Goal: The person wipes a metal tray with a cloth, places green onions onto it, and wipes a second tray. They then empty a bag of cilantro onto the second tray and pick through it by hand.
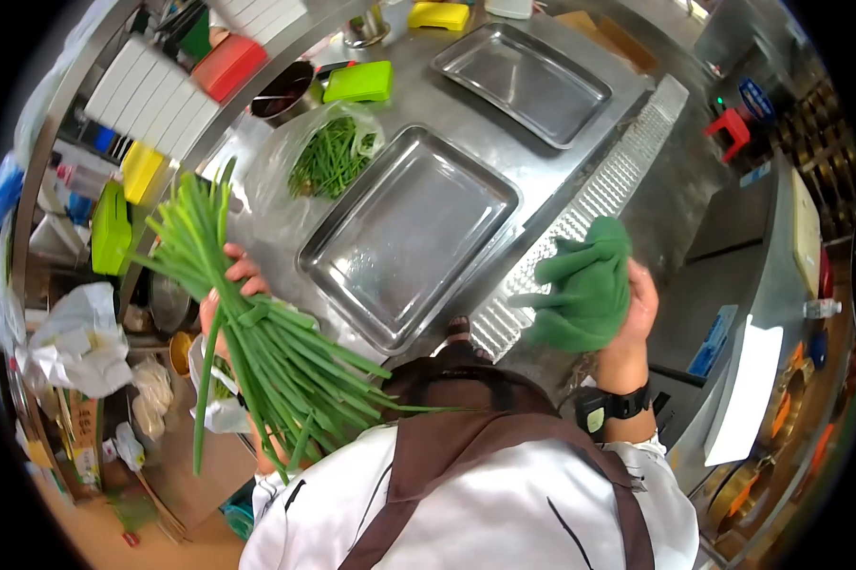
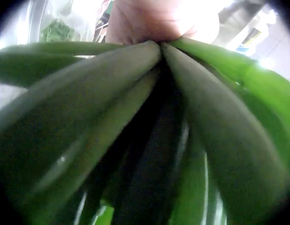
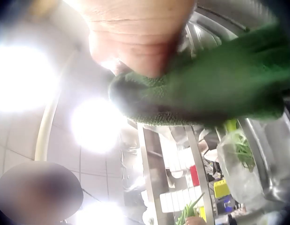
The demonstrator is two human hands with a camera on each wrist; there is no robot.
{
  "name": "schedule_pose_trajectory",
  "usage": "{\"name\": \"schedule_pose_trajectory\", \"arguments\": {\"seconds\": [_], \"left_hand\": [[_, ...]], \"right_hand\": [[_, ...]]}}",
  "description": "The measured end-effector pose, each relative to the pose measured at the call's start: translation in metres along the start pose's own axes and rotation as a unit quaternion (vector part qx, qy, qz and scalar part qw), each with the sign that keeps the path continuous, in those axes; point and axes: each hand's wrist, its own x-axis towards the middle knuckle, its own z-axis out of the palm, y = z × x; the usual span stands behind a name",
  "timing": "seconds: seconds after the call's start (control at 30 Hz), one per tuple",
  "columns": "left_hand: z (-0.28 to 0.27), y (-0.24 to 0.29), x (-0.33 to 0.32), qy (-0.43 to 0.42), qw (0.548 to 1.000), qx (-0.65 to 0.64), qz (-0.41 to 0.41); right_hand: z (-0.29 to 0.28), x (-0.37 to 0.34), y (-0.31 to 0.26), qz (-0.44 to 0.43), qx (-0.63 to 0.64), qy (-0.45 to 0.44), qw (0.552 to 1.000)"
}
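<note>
Okay, so the left hand (image 1: 246,274) has its fingers curled round a fat bunch of greens (image 1: 295,370), one end fanning out above the grip and the other drooping back toward the person's white shirt (image 1: 352,484). The bunch is up in the air around the worktop (image 1: 542,180)'s near left corner, and it pretty much fills the left wrist view.

The right hand (image 1: 639,313) grips a bunched-up green cloth (image 1: 589,294) out past the worktop's right edge, above a perforated metal strip (image 1: 599,199). Those fingers are mostly hidden behind the cloth, so I can't tell exactly how they wrap it. Black wristband (image 1: 627,402) on that arm.

On the worktop, the near tray (image 1: 409,237) lies by the right edge toward the near end, and the far tray (image 1: 532,85) is up by the far right corner. Toward the left edge, just beside the near tray, there's a clear bag (image 1: 266,157) of thin stalks (image 1: 328,161). Past that, a pot (image 1: 285,95) and a green box (image 1: 359,83); a yellow box (image 1: 438,15) is near the far edge.
</note>
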Motion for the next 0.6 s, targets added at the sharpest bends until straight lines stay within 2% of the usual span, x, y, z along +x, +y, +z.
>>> {"name": "schedule_pose_trajectory", "arguments": {"seconds": [0.07,0.2,0.23,0.33,0.4,0.47,0.53,0.57,0.6], "left_hand": [[-0.012,-0.004,0.041,-0.009,0.999,-0.034,-0.029],[-0.012,-0.038,0.115,-0.046,0.991,-0.119,-0.046],[-0.015,-0.039,0.13,-0.062,0.987,-0.101,-0.104],[-0.027,-0.056,0.171,-0.05,0.979,-0.146,-0.135],[-0.02,-0.071,0.191,-0.031,0.981,-0.152,-0.12],[-0.028,-0.083,0.21,-0.041,0.982,-0.146,-0.114],[-0.028,-0.098,0.228,-0.035,0.99,-0.118,-0.073],[-0.021,-0.109,0.235,0.008,0.995,-0.088,-0.038],[-0.015,-0.117,0.241,0.049,0.997,-0.057,-0.001]], "right_hand": [[0.005,0.004,-0.013,-0.018,0.044,0.037,0.998],[0.005,0.024,-0.041,-0.082,0.016,0.069,0.994],[0.005,0.033,-0.048,-0.09,0.013,0.072,0.993],[0.014,0.068,-0.072,-0.108,-0.025,0.036,0.993],[0.032,0.104,-0.091,-0.107,-0.072,0.007,0.992],[0.047,0.147,-0.112,-0.149,-0.087,-0.033,0.984],[0.06,0.2,-0.144,-0.137,-0.097,-0.067,0.983],[0.058,0.228,-0.153,-0.124,-0.098,-0.071,0.985],[0.057,0.254,-0.161,-0.181,-0.152,-0.06,0.97]]}}
